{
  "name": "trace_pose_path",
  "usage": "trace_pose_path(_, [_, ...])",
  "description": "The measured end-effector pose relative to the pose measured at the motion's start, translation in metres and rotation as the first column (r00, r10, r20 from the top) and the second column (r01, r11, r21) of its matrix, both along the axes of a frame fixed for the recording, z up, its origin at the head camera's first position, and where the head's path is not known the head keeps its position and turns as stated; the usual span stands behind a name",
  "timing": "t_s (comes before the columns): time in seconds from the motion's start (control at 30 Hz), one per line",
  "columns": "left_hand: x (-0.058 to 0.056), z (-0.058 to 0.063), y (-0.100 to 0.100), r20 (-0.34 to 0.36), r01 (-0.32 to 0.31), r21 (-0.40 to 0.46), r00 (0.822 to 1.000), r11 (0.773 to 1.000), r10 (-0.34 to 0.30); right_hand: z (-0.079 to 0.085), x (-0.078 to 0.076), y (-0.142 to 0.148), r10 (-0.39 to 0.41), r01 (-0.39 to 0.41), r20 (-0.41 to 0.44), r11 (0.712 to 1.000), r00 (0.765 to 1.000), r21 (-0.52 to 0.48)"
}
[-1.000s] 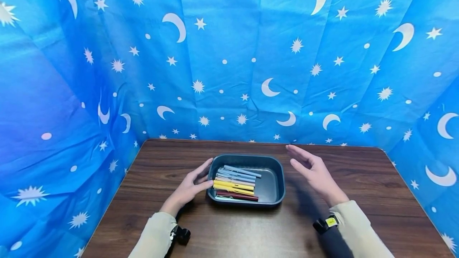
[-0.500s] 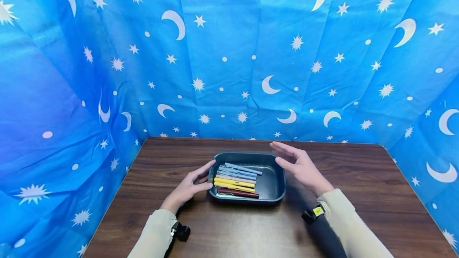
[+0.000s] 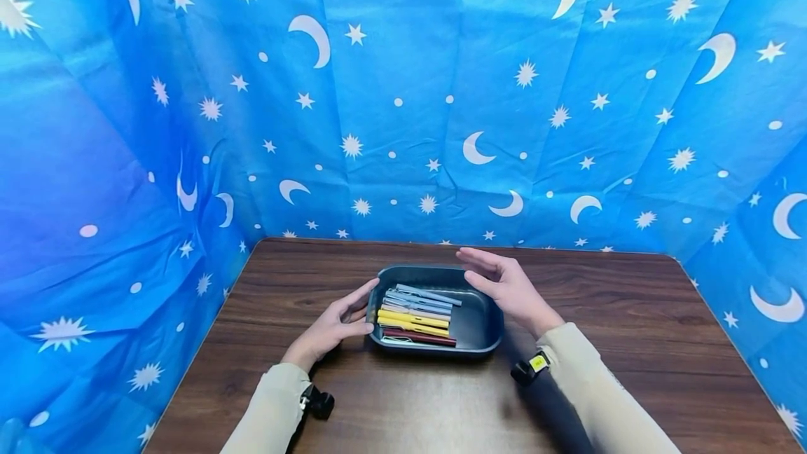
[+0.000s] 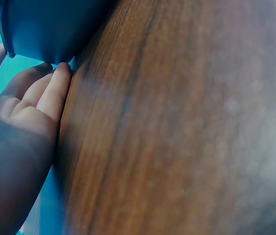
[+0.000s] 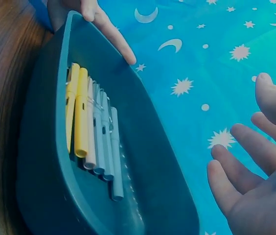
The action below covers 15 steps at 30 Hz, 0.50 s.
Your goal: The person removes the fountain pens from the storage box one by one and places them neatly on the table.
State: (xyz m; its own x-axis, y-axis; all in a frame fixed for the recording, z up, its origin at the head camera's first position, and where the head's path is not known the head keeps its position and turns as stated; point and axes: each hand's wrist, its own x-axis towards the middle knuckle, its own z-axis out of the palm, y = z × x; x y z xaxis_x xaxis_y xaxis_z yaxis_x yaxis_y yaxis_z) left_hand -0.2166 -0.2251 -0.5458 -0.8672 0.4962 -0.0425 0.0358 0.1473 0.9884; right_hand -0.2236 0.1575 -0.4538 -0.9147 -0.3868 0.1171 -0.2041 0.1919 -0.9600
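A dark rectangular tray (image 3: pixel 477 324) holds several pens lying side by side along its left part. Two yellow pens (image 5: pixel 81 112) lie beside a pale pink one (image 5: pixel 90 132) and several blue-grey pens (image 5: pixel 116 154). In the head view a dark red pen (image 3: pixel 429 339) lies nearest the tray's front wall. My left hand (image 3: pixel 329 330) rests against the left end, thumb and forefinger spread at the rim, the other fingers touching the outer wall (image 4: pixel 40 29). My right hand (image 3: pixel 513 293) hovers at the right back corner, fingers extended and holding nothing.
The tray stands on a brown wood-grain table (image 3: pixel 403 398). A blue cloth (image 3: pixel 403 125) with white moons and stars hangs behind the table and at both sides. Each wrist wears a small black camera (image 3: pixel 319 404).
My right hand has moved left, from beside the tray to over its right back corner. My left hand stays at the left end, and the pens lie as before.
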Motion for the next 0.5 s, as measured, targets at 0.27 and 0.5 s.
trace_pose_path(0.27, [-0.002,0.0,0.0,0.046,-0.017,0.026,0.999,1.0,0.016,-0.005,-0.004,-0.013,0.037,-0.037,-0.002,0.999,0.999,0.018])
trace_pose_path(0.5, [0.0,0.0,-0.001,0.08,-0.027,0.03,0.997,0.999,0.025,-0.018,-0.009,-0.023,0.034,-0.035,0.032,0.999,0.999,0.04])
